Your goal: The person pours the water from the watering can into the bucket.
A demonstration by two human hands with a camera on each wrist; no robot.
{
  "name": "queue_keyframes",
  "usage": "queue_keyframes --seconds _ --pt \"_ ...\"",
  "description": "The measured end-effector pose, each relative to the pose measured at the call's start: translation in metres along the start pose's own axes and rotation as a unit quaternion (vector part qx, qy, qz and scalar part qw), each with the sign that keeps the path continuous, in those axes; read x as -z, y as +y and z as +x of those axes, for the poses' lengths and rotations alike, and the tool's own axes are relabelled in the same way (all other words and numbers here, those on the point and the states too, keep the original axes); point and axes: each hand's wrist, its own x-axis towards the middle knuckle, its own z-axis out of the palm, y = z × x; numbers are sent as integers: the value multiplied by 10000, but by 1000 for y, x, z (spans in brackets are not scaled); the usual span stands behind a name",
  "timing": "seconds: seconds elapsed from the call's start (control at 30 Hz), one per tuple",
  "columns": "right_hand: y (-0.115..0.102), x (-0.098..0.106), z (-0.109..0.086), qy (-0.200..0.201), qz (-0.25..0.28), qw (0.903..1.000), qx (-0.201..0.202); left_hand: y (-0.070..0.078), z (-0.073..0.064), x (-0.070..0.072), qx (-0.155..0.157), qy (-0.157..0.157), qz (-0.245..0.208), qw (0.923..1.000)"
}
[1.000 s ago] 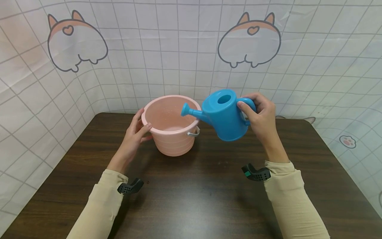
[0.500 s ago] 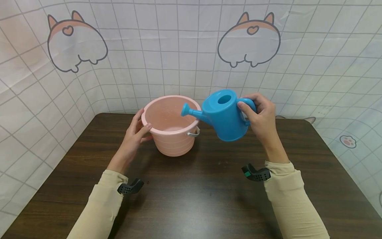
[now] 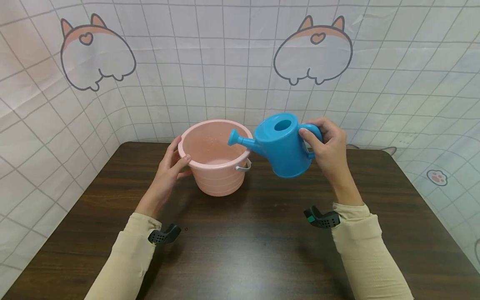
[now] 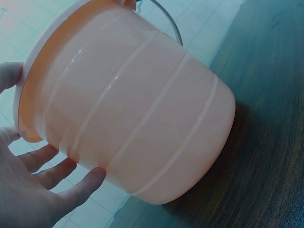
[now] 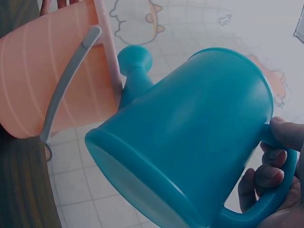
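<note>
While one cartoon animal drawing [image 3: 98,54] is showing at ten o'clock on the white gridded backdrop [image 3: 225,91], a cream left sleeve [image 3: 123,250] is slanting up from seven o'clock, a black wrist device [image 3: 163,234] sitting at its cuff. Just beyond, the left hand [image 3: 166,168] is gripping the pink bucket [image 3: 219,179] at about nine o'clock on its rim, the thumb lying over the edge and the fingers [image 4: 59,172] spreading along the outer wall. The bucket is standing on the dark wooden table [image 3: 240,233], toward eleven o'clock from the tabletop's middle. At four o'clock on its rim, the grey handle [image 5: 65,78] is hanging down against the wall. Crossing the rim at three o'clock, the spout [image 3: 250,145] of the blue watering can [image 3: 286,146] is pointing toward nine, its flared tip hovering over the bucket's opening. The can is hanging clear of the table and leaning slightly toward the bucket. At the can's three o'clock, the right hand [image 3: 330,143] is grasping its loop handle, the fingers wrapping through and the thumb pressing on top. Below that hand, the right sleeve [image 3: 369,250] is slanting in from five o'clock.
</note>
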Motion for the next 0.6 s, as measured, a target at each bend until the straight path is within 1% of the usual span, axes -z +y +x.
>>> queue_keyframes --seconds 0.37,0.6 --pt "3 1 -1 3 171 9997 -177 2 0 0 28 -16 22 10000" --pt "5 1 -1 3 219 9997 -130 2 0 0 34 -16 6 10000"
